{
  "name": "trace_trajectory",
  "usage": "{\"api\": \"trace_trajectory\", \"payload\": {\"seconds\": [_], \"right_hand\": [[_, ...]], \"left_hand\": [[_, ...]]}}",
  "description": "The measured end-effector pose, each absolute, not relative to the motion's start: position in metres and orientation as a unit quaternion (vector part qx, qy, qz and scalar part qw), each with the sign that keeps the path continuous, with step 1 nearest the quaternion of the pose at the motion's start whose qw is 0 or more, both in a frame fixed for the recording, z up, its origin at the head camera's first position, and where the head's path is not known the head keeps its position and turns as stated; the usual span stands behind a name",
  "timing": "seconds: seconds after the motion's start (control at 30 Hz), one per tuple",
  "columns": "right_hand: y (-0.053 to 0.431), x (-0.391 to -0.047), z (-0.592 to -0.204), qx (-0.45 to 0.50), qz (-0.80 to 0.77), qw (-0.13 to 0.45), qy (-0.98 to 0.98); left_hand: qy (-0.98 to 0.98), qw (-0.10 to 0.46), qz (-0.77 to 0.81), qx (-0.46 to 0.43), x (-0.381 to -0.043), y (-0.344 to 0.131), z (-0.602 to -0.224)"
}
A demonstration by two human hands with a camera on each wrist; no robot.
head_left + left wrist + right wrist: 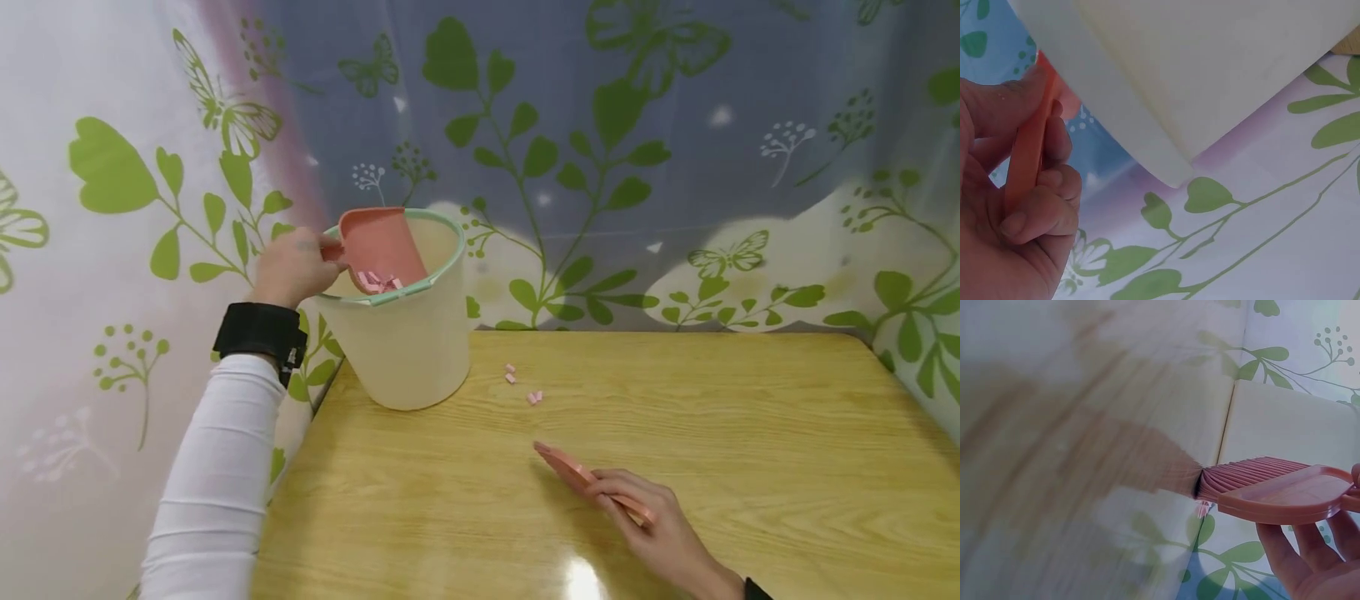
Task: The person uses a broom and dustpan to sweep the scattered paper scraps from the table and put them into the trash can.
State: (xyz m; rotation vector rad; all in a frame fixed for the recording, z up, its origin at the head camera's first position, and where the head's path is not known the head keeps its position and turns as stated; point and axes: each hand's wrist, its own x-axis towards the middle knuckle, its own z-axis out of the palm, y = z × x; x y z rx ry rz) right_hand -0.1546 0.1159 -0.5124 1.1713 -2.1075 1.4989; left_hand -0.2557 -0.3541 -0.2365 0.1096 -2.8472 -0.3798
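Note:
My left hand point(295, 265) grips the handle of a coral dustpan point(381, 246), its fingers curled round the handle point(1030, 150) in the left wrist view. The dustpan is tilted into the mouth of a cream bucket point(401, 350) with a mint-green rim. Small pink pieces point(378, 282) lie in the low part of the dustpan. With my right hand point(652, 521) I hold a coral hand brush point(566, 468) by its handle, low over the table. In the right wrist view the bristles point(1254, 475) of the brush show, pointing at the tabletop.
A few loose pink pieces point(534, 397) lie on the wood-grain table point(712, 433), right of the bucket. Behind the table hangs a curtain point(555, 150) printed with green leaves and butterflies. The bucket stands at the table's back left corner.

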Motion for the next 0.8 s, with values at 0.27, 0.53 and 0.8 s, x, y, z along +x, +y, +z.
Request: {"api": "trace_trajectory", "payload": {"seconds": [0.27, 0.53, 0.8], "right_hand": [[0.112, -0.155, -0.511, 0.418, 0.523, 0.167, -0.723], [0.112, -0.154, -0.511, 0.417, 0.520, 0.163, -0.727], [0.111, -0.154, -0.513, 0.420, 0.523, 0.171, -0.722]], "left_hand": [[-0.985, 0.160, -0.064, 0.018, -0.255, -0.341, -0.232], [-0.984, 0.177, -0.013, 0.000, -0.255, -0.333, -0.231], [-0.974, 0.225, 0.020, -0.027, -0.252, -0.328, -0.233]]}}
